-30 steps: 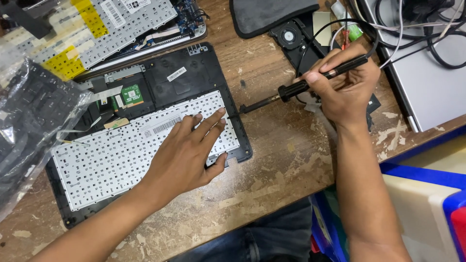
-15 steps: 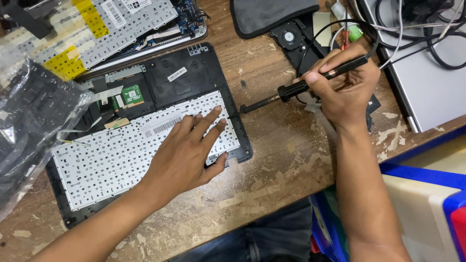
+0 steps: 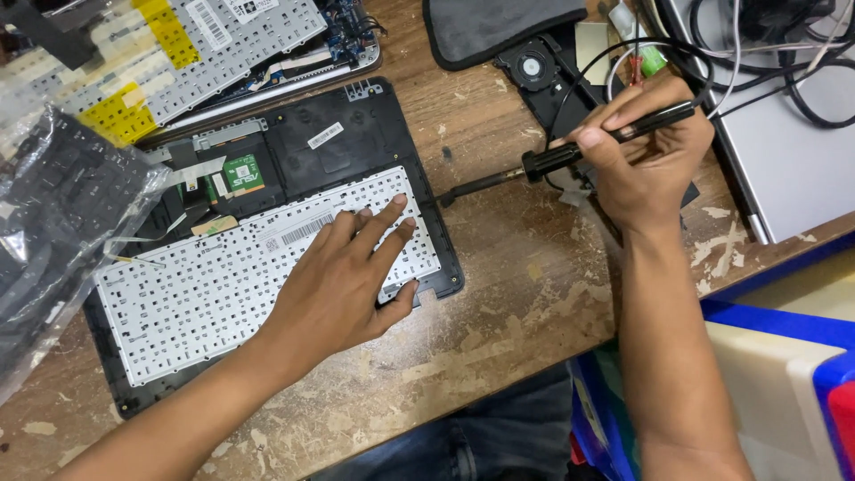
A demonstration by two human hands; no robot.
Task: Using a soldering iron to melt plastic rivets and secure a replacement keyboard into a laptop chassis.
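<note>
**Left palm on keyboard back, right hand holding the iron**

A white rectangular barcode label (image 3: 301, 231) sits on the upper middle of the keyboard back (image 3: 223, 285), which lies in the black laptop shell (image 3: 356, 134) on the wooden counter (image 3: 534, 294). A smaller white label (image 3: 325, 135) lies tilted on the shell above it. Yellow stickers (image 3: 120, 116) mark the second keyboard (image 3: 178, 53) at top left, and a clear plastic bag (image 3: 53, 232) lies at the left edge.

Your left hand (image 3: 343, 285) lies flat on the keyboard back, fingers spread, clamped on nothing. Your right hand (image 3: 646, 160) is closed around the black soldering iron (image 3: 570, 156); its tip points left, just beside the shell's right edge.
</note>
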